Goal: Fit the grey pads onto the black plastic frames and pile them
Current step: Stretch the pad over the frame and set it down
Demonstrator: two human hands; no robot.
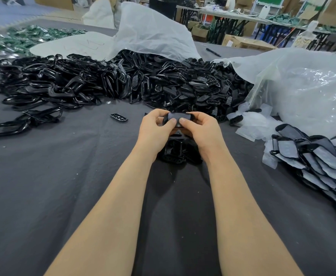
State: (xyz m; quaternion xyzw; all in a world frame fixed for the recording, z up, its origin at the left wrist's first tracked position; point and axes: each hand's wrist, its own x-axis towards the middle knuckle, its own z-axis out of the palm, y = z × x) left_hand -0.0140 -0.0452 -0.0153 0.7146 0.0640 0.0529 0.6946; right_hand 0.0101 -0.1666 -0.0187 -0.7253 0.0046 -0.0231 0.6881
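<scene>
The left hand [155, 129] and right hand [200, 129] curl round the ends of one small black plastic frame [165, 120], held above the low stack of black parts [175, 155]. Both thumbs press its flat grey pad [176, 116]. Work pressure outward evenly until edges seat.

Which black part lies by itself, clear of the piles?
The small slotted piece left of the left hand: flat on the grey cloth, touching nothing; the others sit heaped.

2 hands: L hand [155, 127], R hand [200, 126]. 1 held frame [176, 117], 1 loose frame [118, 117], 1 pen [213, 52]. 2 bags: white bag [149, 30], clear bag [306, 86]. Frame heap [123, 80], pad pile [318, 166]: qty uncountable.
</scene>
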